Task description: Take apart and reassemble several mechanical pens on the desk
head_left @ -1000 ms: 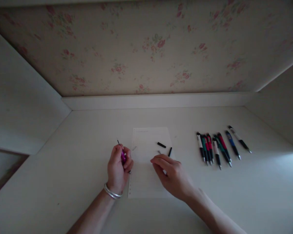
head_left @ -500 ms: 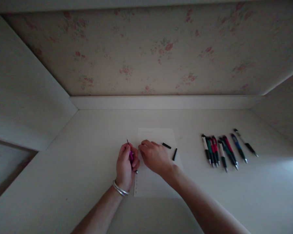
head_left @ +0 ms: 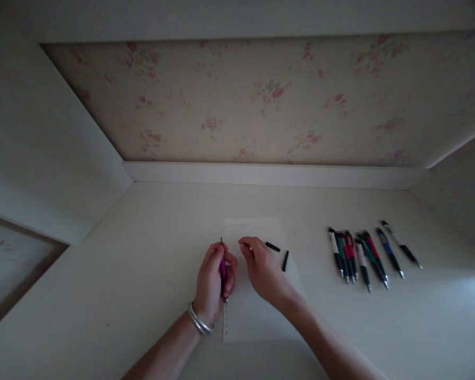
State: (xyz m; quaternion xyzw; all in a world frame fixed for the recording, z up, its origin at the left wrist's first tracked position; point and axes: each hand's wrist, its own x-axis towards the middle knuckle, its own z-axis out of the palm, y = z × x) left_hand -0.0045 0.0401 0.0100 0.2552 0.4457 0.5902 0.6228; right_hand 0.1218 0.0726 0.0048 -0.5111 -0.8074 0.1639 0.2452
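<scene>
My left hand is closed around a purple pen held nearly upright. A thin dark rod sticks out of the pen's upper end, and a silvery tip shows below my fingers. My right hand hovers over a sheet of paper, a short gap to the right of the pen. Its thumb and fingertips are pinched together; whatever they hold is too small to make out. Just beyond that hand, one short black tube and a second black tube lie on the sheet.
Several pens lie side by side on the white desk at the right, among them a blue pen and a white-and-black pen. A low white ledge and a flowered wall panel stand behind the desk.
The view has shifted a little. My left hand has turned the purple pen more upright, showing more of its barrel. My right hand has drawn slightly away from it, fingers still pinched.
</scene>
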